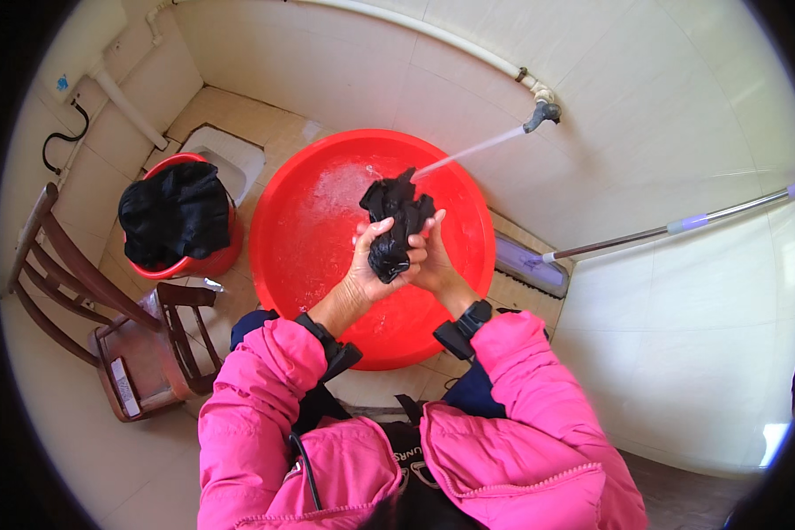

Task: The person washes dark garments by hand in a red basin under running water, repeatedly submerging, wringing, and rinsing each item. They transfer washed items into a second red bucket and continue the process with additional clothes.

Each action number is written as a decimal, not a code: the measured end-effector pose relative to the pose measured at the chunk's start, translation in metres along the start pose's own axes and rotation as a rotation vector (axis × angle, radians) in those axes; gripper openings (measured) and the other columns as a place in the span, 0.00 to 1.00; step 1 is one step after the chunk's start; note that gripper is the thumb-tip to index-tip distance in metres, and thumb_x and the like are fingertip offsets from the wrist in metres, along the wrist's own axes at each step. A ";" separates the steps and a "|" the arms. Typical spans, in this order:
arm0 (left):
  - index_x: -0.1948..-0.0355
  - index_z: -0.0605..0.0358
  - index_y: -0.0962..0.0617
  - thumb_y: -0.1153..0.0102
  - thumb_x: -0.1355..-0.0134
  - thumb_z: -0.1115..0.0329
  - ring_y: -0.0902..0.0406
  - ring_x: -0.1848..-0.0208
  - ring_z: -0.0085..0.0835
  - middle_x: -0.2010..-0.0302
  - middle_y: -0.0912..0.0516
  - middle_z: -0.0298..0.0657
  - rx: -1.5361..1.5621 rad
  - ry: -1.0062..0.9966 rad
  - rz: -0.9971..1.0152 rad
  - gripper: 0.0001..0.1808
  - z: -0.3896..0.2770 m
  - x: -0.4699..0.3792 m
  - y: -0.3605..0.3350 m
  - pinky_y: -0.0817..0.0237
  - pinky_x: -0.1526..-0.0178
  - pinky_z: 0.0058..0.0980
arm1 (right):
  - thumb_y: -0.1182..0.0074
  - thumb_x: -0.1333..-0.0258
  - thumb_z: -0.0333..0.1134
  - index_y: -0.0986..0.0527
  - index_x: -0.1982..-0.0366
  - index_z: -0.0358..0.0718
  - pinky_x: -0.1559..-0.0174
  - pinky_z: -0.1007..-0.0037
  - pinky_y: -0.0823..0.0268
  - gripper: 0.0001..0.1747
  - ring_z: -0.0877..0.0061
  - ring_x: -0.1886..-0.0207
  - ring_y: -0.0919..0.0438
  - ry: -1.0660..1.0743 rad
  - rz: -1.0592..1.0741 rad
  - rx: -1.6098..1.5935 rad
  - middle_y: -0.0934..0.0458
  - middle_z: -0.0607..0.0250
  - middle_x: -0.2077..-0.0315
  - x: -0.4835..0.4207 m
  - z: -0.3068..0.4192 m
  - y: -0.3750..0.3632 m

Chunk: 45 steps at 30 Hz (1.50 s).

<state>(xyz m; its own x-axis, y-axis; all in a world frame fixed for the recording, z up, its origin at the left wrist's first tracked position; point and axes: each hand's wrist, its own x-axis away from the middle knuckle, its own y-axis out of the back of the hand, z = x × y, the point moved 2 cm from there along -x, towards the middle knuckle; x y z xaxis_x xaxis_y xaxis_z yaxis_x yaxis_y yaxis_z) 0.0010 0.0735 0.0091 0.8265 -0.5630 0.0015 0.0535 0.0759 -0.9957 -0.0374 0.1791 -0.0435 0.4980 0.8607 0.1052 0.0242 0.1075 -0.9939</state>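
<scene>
A bunched, wet black cloth [397,212] is squeezed between both hands above a large red plastic basin [275,265]. My left hand [371,271] wraps it from the left, thumb on top. From the other side my right hand [434,262] presses against it, fingers curled round its lower end. Water [470,154] streams from a wall tap [543,116] down toward the cloth's upper end. Shallow water with some foam covers the bottom of the basin. Whether the cloth is one piece or several cannot be told.
At left, a red bucket [222,255] holds black fabric [172,209], beside a squat toilet [222,156]. A wooden chair [132,344] stands nearer me. Right of the basin, a flat mop [530,265] lies along the wall, its handle [609,242] leaning right. A white pipe [437,33] feeds the tap.
</scene>
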 end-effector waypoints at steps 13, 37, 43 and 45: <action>0.70 0.56 0.25 0.37 0.45 0.47 0.35 0.89 0.23 0.80 0.25 0.36 -0.425 0.323 -0.527 0.22 -0.011 0.019 0.041 0.50 0.90 0.19 | 0.38 0.45 0.32 0.28 0.63 0.42 0.65 0.77 0.34 0.11 0.85 0.67 0.29 0.386 -0.304 1.194 0.29 0.72 0.70 -0.025 0.035 -0.012; 0.53 0.64 0.26 0.39 0.47 0.59 0.20 0.71 0.31 0.68 0.17 0.45 -0.924 0.094 -0.494 0.24 -0.006 0.015 0.046 0.27 0.68 0.26 | 0.55 0.38 0.63 0.33 0.40 0.38 0.42 0.72 0.38 0.39 0.74 0.43 0.29 0.280 -0.495 1.249 0.26 0.59 0.49 -0.010 0.051 0.007; 0.55 0.64 0.25 0.47 0.42 0.55 0.24 0.75 0.31 0.66 0.19 0.48 -0.528 0.127 -0.195 0.22 -0.016 0.019 0.018 0.34 0.80 0.25 | 0.57 0.49 0.76 0.35 0.38 0.47 0.38 0.48 0.45 0.48 0.64 0.38 0.34 -0.021 -0.589 0.574 0.27 0.61 0.47 0.004 0.059 0.016; 0.55 0.65 0.25 0.48 0.41 0.55 0.26 0.76 0.32 0.65 0.20 0.48 -0.349 0.125 -0.032 0.22 -0.013 0.019 0.013 0.36 0.82 0.24 | 0.56 0.48 0.74 0.38 0.35 0.49 0.39 0.41 0.46 0.48 0.61 0.36 0.37 -0.026 -0.535 0.455 0.29 0.59 0.44 0.002 0.051 0.019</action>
<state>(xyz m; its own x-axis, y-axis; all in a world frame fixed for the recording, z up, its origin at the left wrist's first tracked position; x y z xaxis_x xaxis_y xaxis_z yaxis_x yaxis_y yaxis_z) 0.0102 0.0528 -0.0048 0.7514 -0.6584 0.0431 -0.1338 -0.2160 -0.9672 -0.0805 0.2079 -0.0610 0.4979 0.6429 0.5821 -0.1080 0.7119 -0.6939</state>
